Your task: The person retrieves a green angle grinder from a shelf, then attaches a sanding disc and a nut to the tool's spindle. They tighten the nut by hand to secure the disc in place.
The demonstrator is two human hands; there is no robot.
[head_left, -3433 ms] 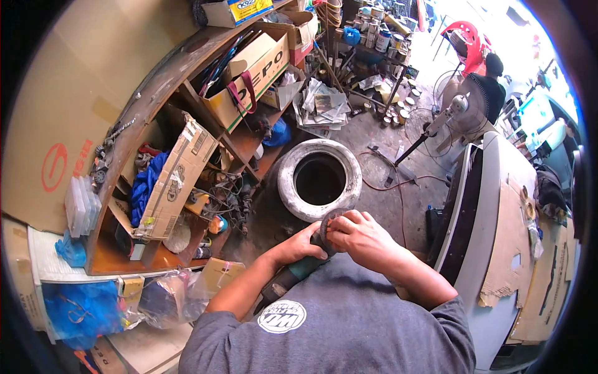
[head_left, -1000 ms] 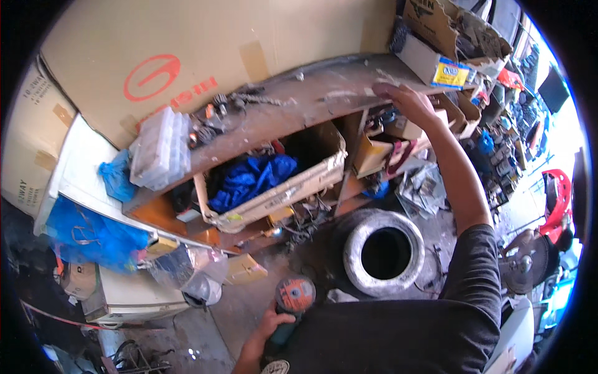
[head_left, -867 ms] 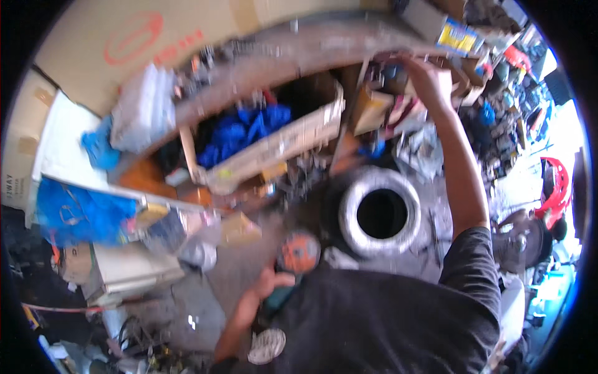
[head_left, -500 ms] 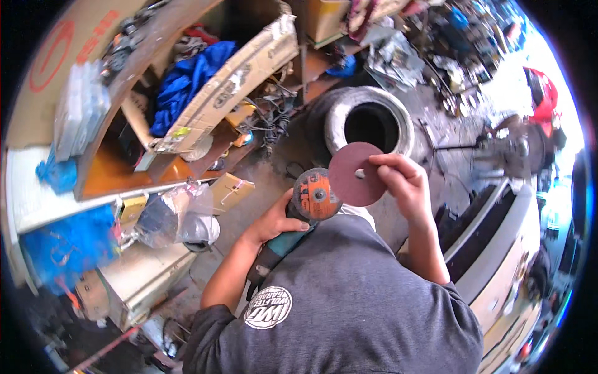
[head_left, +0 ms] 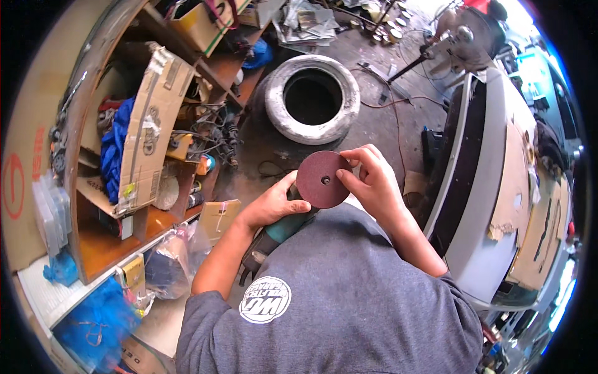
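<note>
My left hand is closed around the head end of a teal and black angle grinder, its thumb lying just below the disc. A round maroon sanding disc covers the front of the grinder. The spindle end shows through the disc's centre hole. My right hand pinches the disc's right edge between thumb and fingers. The orange-labelled backing disc is hidden behind the maroon one. Whether the two discs lie flat together I cannot tell.
A whitish tyre lies on the floor ahead. On the left stands a wooden shelf with a cardboard box and a blue cloth. Grey car panels with cardboard stand close on the right. A cable trails over the floor.
My right hand has brought the sanding disc leftward over the grinder's face, covering the orange label. The whole view has turned, with the tyre now further left.
</note>
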